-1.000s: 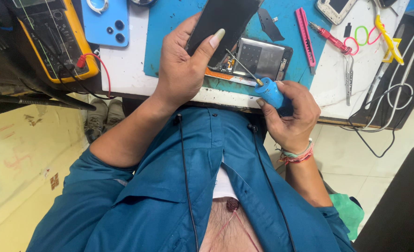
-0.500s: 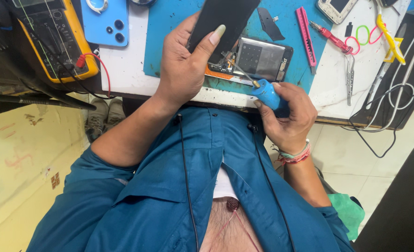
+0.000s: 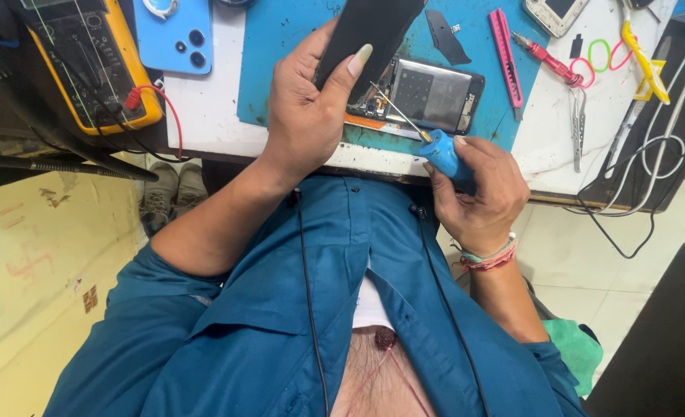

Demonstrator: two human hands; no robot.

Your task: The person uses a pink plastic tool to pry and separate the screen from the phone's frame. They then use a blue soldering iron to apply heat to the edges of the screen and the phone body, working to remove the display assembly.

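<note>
A yellow multimeter (image 3: 95, 62), cut off at the top edge, sits far left. My left hand (image 3: 307, 116) clamps the lifted black screen panel (image 3: 369, 35), which hides part of the opened phone (image 3: 423, 96) on the blue mat (image 3: 280, 69). My right hand (image 3: 485, 197) wraps the blue-handled screwdriver (image 3: 439, 150), its tip lost among the phone's parts.

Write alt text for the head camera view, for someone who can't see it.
A person in a blue shirt works on an opened smartphone lying on a teal mat: the left hand holds a black flat panel, the right hand a blue-handled screwdriver with its tip at the phone. A yellow multimeter sits at the left of the picture.
</note>
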